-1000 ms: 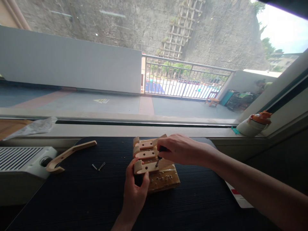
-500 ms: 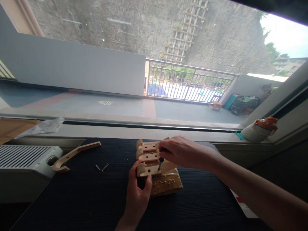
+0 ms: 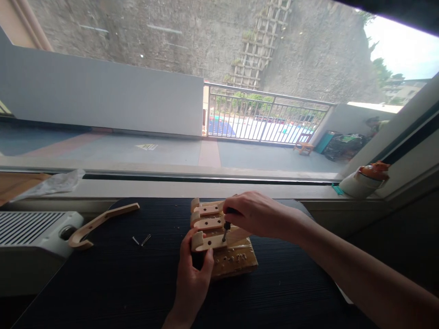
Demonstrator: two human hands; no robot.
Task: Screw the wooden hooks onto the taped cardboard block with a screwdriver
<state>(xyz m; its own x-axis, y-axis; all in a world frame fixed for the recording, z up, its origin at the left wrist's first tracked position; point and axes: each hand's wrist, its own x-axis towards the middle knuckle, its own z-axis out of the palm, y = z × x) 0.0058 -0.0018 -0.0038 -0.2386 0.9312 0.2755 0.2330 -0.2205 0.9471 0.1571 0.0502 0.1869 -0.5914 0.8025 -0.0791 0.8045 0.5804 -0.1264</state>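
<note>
Not much has changed, the right hand still grips the screwdriver on the near wooden hook the left hand pinches, so that spot's probably unfinished.

Can't fully see the screwdriver within the right fingers or the hooks behind; can't identify tiny metal pieces left of the left fingers.

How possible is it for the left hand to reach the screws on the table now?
Probably yes: the screws lie left of the left hand, and nothing seems to stand between them. It would first have to let go of the wooden hook, though.
</note>
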